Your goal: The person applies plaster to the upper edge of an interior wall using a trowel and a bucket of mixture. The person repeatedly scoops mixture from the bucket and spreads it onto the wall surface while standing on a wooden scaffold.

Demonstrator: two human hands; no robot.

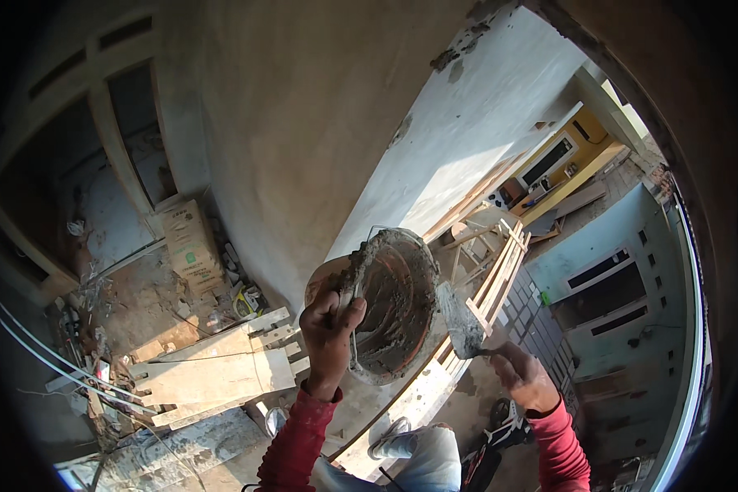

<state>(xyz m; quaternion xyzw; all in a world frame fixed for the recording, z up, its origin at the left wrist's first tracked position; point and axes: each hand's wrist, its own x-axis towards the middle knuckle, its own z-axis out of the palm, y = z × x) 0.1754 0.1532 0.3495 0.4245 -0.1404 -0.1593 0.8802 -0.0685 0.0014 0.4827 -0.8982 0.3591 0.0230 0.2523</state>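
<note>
Head view, bucket [429,275], grey mortar [398,346] inside

Sunlight brightens part of the white wall [444,190]; the grey-brown plastered wall [279,115] lies in shade. Fisheye distortion bends outer edges, and corners go black.

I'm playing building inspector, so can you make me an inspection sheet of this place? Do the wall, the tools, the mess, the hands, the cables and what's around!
Surface: grey wall, with dark rough patches near its upper right edge.
Things: bucket, coated inside with wet-looking mortar; trowel, smeared grey, beside the bucket's right rim.
Clutter: boards and scraps at lower left, a sack behind.
Hands: left hand closed on the bucket; right hand closed on the trowel.
Cables: pale curved lines at left; cable or pipe, cannot tell.
Surroundings: yellow wall at upper right.
</note>
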